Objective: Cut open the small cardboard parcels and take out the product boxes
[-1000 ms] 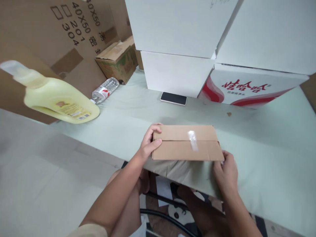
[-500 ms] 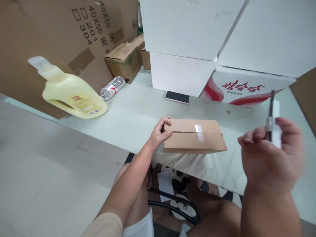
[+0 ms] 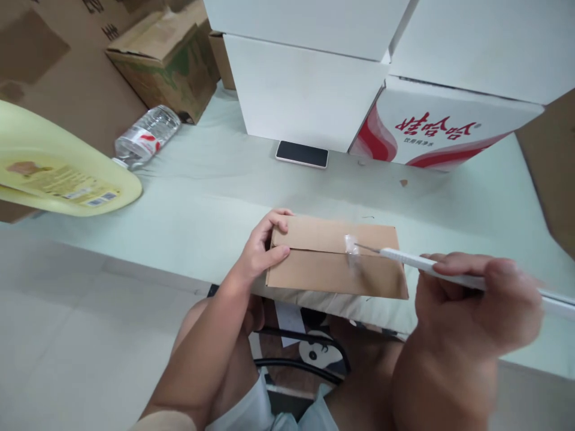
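The table (image 3: 202, 209), covered with pale green cloth, carries a flat cardboard box (image 3: 323, 263) at its near edge, a black phone (image 3: 302, 154) just before the white cartons (image 3: 296, 90), a red-and-white carton (image 3: 431, 129), a lying water bottle (image 3: 146, 134) and, it seems, a yellow jug (image 3: 58, 173) at the left.

Table (image 3: 202, 209) open around cardboard box (image 3: 314, 269); white boxes (image 3: 300, 90), phone (image 3: 302, 154) behind; yellow jug (image 3: 58, 173), bottle (image 3: 144, 134) far left.

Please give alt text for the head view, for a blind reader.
A right hand holds a white utility knife, its blade at the clear tape on a brown cardboard box, steadied by the left hand on a pale green table.
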Tool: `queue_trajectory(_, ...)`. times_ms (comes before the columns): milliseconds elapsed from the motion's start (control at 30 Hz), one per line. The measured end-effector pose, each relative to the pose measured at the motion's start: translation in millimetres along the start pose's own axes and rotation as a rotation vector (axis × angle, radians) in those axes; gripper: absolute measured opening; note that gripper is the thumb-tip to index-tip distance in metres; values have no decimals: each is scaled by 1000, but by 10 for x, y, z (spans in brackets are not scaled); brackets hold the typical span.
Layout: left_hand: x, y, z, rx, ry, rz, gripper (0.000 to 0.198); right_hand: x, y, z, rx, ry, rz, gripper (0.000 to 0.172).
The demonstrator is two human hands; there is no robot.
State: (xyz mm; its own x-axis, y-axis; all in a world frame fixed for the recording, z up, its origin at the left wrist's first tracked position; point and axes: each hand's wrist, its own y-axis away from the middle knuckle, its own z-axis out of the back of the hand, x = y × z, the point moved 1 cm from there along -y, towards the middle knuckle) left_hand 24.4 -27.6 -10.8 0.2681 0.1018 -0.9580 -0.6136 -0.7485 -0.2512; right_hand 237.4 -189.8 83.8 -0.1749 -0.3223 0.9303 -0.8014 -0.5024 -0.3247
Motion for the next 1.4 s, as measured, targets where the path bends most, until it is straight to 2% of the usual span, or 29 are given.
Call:
queue_trajectory(133, -2, -22, 13, 14, -30, -40, 42, -11, -6, -33, 67, -55, 12, 29)
queue_trajectory(267, 0, -21, 18, 9, -36, -41, 41, -44, 15, -10, 5, 7, -20, 30)
queue_trajectory(367, -11, 0, 6, -9, -41, -23, 42, -64, 25, 50, -2, 28, 23, 25)
queue_trajectory(500, -38, 29, -23, -38, -33, 2, 40, -89, 11, 108, 177, 7, 58, 24)
queue_trajectory(567, -47, 33, -33, -43, -21, 7, 38, -115, -1, 132, 222, 25, 44, 25)
queue_trajectory(767, -39, 21, -22, -45, 23, 23, 40, -200, -85, 233, 38, -20, 2, 21)
queue_trajectory(1000, -6, 7, -31, -57, 44, -5, 40, -168, -143, 225, -22, -6, -131, 21)
queue_trajectory(1133, 14, -10, -23, -78, -20, -67, 42, -125, -129, 153, -88, -63, -117, 23)
queue_trajectory(1233, 16, -18, -1, -94, -94, -126, 48, -133, -107, 132, -90, -86, -87, 24)
queue_trajectory(1400, -1, -26, 20, -95, -168, -155, 52, -147, -63, 158, -117, -75, 25, 32)
